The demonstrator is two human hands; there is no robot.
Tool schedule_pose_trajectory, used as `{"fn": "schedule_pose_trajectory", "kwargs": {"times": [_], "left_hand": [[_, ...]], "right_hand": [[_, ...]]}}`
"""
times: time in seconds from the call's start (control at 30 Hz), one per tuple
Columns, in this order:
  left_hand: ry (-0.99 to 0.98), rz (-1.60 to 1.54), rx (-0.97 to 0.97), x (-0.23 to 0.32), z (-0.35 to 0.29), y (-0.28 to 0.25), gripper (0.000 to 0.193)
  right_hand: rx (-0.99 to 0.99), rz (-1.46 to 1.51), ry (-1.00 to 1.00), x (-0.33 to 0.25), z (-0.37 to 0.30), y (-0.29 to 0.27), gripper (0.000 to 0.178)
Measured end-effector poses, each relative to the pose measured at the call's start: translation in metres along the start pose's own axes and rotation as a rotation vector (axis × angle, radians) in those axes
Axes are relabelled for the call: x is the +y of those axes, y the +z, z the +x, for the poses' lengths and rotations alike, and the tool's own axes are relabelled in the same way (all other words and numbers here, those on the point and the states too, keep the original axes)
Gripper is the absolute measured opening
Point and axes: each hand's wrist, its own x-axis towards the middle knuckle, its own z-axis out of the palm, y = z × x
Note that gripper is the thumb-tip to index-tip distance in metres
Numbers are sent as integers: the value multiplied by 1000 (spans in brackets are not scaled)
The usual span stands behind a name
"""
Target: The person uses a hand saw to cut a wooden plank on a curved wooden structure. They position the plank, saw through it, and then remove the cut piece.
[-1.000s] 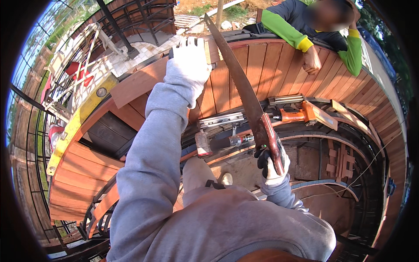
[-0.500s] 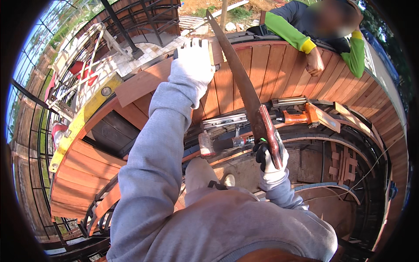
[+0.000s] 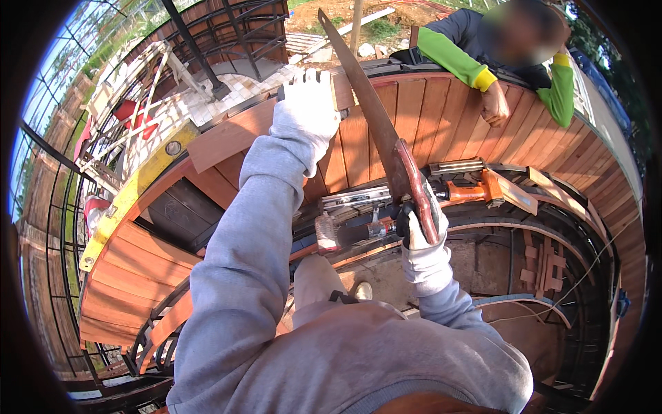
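Note:
In my gloved right hand is a handsaw, gripped by its reddish-brown wooden handle. The blade points away from me and slightly left, teeth on its left side, beside the right end of a short reddish wooden board. Whether the teeth touch the wood I cannot tell. That board lies across the curved plank top, and my gloved left hand is closed over it near the blade, fingers curled at the far edge. Under the blade run the reddish planks of the curved top.
An orange cordless tool and a clear-bodied tool lie on the inner ledge. On the left edge rests a yellow spirit level. Across the top, a person in green sleeves leans on the planks. Wood offcuts lie on the floor.
My right hand has pushed the saw forward, away from me and slightly left. My left hand stays at the same spot on the board.

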Motion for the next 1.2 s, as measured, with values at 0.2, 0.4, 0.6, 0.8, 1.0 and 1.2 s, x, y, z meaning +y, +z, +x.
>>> {"fn": "schedule_pose_trajectory", "kwargs": {"times": [0.2,0.4,0.6,0.8,1.0,1.2], "left_hand": [[-7,41,20,1,-2,0,70],[12,43,-27,0,1,-3,75],[-14,65,-34,6,0,-8,73],[13,55,51,-2,0,9,74],[-4,66,8,4,-4,-5,76],[5,68,9,1,-2,0,78]], "right_hand": [[-17,-15,16,13,-31,-18,48],[-82,-40,-64,22,-19,-23,52],[-21,119,76,29,-9,-2,53],[-95,105,159,21,-43,-28,56],[-13,96,-12,20,4,1,50],[25,91,129,30,-66,-26,53]]}}
